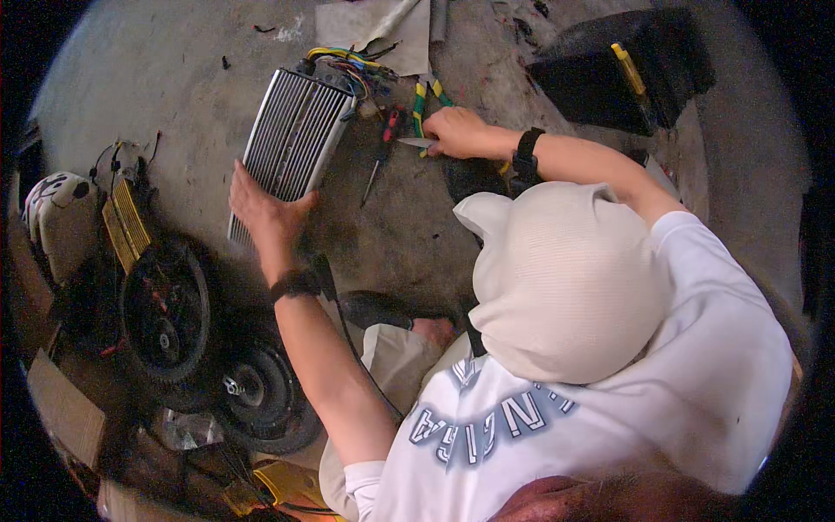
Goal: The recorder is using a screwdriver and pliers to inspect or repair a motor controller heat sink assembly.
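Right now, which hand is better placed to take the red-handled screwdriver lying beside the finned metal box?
Probably the right hand: it is just beside the screwdriver, though it already grips a pointed metal tool. The left hand lies flat on the finned box, farther away.

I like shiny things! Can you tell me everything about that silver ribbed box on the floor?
The silver ribbed metal box is long and rectangular, covered with straight parallel fins running along its length. It lies flat on the grey concrete floor, slanted in the picture. A bundle of coloured wires sprouts from its far end. One hand rests on its near end, touching the fins.
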`<action>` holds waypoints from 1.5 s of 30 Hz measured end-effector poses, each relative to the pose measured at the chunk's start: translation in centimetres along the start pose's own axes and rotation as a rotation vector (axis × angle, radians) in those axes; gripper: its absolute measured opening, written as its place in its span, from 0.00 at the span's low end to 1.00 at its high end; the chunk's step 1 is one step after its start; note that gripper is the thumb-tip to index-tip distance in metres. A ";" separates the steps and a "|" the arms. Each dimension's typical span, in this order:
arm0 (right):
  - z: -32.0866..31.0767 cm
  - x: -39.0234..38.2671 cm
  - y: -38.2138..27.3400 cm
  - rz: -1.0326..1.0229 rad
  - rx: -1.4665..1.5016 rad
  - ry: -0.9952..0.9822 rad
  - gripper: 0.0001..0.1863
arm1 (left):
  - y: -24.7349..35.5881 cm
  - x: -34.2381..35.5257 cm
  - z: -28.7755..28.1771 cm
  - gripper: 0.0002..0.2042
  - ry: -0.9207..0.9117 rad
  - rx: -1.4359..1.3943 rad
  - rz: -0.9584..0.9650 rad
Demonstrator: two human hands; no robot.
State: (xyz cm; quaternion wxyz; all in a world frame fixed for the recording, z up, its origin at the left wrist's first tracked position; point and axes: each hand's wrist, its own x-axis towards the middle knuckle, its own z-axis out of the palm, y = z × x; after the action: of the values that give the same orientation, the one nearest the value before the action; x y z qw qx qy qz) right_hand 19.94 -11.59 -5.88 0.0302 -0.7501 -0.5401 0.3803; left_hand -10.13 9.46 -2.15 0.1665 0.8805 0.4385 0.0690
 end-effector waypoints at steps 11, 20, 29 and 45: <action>-4.1 -0.1 8.9 0.098 0.220 0.446 0.21 | 0.2 0.4 -0.5 0.70 -0.075 0.059 -0.056; -7.6 2.4 12.3 0.170 0.109 0.311 0.23 | 0.5 0.4 0.1 0.68 -0.010 0.062 -0.005; -5.7 3.1 11.5 0.320 -0.038 0.310 0.22 | 0.2 0.9 0.8 0.68 0.001 0.082 0.032; 1.4 1.4 0.4 -0.601 -0.234 -0.024 0.06 | -0.5 1.1 1.0 0.67 -0.009 0.112 0.032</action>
State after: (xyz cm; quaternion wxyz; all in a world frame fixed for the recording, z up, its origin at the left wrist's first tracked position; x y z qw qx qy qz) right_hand 19.53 -11.14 -7.79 0.0484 -0.5510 -0.7777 0.2988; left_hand -9.62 10.39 -3.26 0.1177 0.8957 0.4266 0.0432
